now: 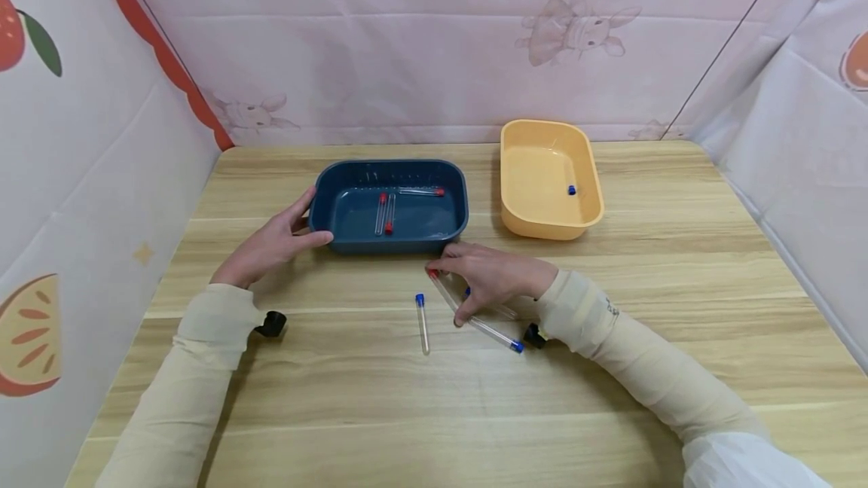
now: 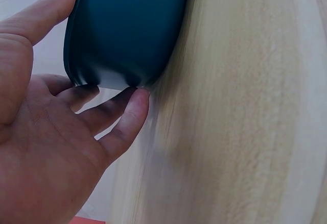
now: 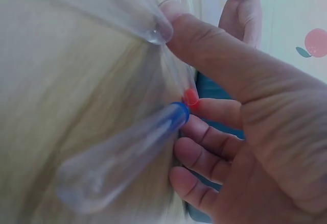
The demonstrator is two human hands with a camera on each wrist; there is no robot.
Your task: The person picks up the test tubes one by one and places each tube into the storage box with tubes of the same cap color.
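Note:
My left hand point(image 1: 274, 243) rests its fingertips against the left end of the dark blue basin point(image 1: 389, 246), thumb at the front wall. In the left wrist view, the spread fingers touch the basin wall point(image 2: 127, 30). My right hand point(image 1: 495, 275) is just in front of the basin, over some test tubes on the table. Its index finger touches the red cap point(image 3: 191, 97) of one tube, with the thumb set apart. A blue-capped tube point(image 3: 122, 152) lies under the palm, partly hidden. Another blue-capped tube point(image 1: 498, 334) extends rightward from the thumb.
Three red-capped tubes point(image 1: 389, 213) lie in the blue basin. A yellow basin point(image 1: 542, 230) stands at the back right with a blue cap point(image 1: 572, 190) in it. One blue-capped tube point(image 1: 423, 326) lies separately on the wooden table point(image 1: 353, 398). Printed cloth point(image 1: 420, 74) borders the back.

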